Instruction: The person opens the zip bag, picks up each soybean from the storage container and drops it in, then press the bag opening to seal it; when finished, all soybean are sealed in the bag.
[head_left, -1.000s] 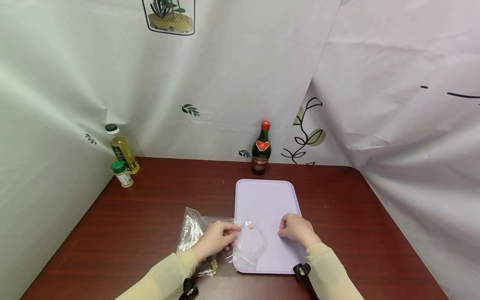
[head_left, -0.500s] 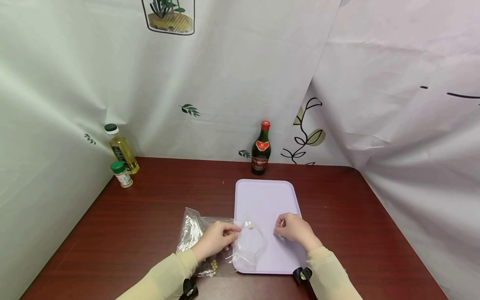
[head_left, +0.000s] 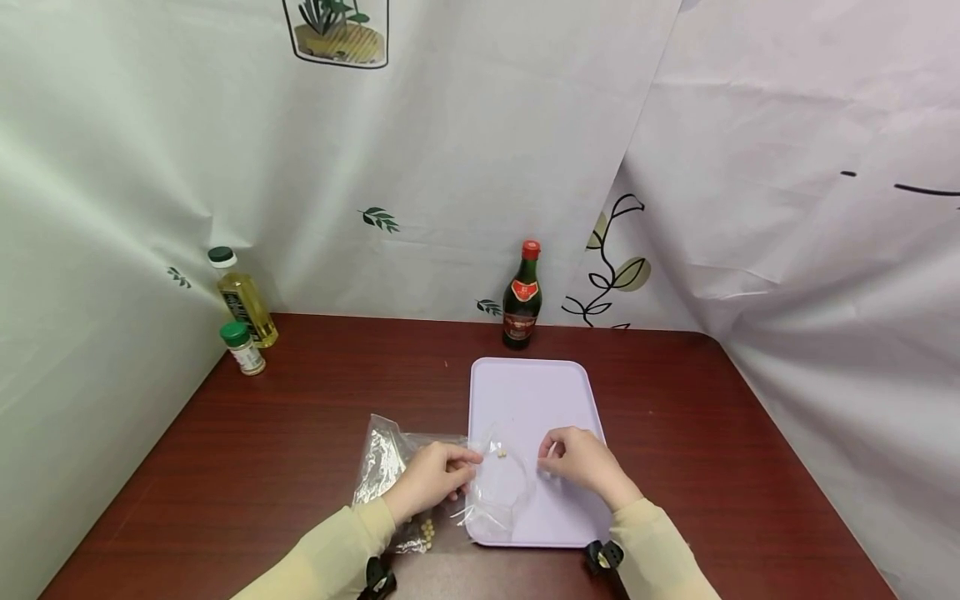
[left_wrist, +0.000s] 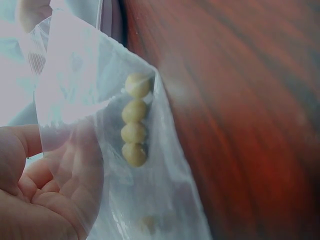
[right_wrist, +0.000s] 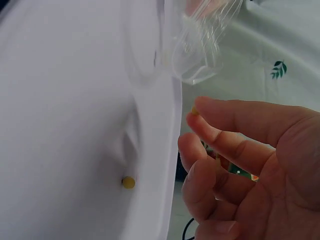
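Observation:
My left hand [head_left: 435, 477] grips a clear plastic bag [head_left: 381, 462] with thumb and fingers, near the left edge of the lilac tray [head_left: 528, 396]. Through the film in the left wrist view, several small round yellow balls [left_wrist: 134, 133] lie in a row. My right hand [head_left: 581, 458] hovers over the tray's right half. Its thumb and forefinger pinch one small yellow ball [right_wrist: 194, 110], while the other fingers curl loosely. Clear film with a round outline [head_left: 495, 512] lies over the tray's left side, with small yellow balls [head_left: 502, 454] at its top.
Behind the tray stands a green bottle with a red cap [head_left: 522, 304]. A yellow oil bottle [head_left: 251, 304] and a green-lidded jar [head_left: 243, 350] are at the table's far left. White printed cloth [head_left: 435, 167] hangs behind the brown table [head_left: 322, 367].
My right hand has moved a little to the left over the tray, towards the clear film. The left hand and the bag have stayed in place.

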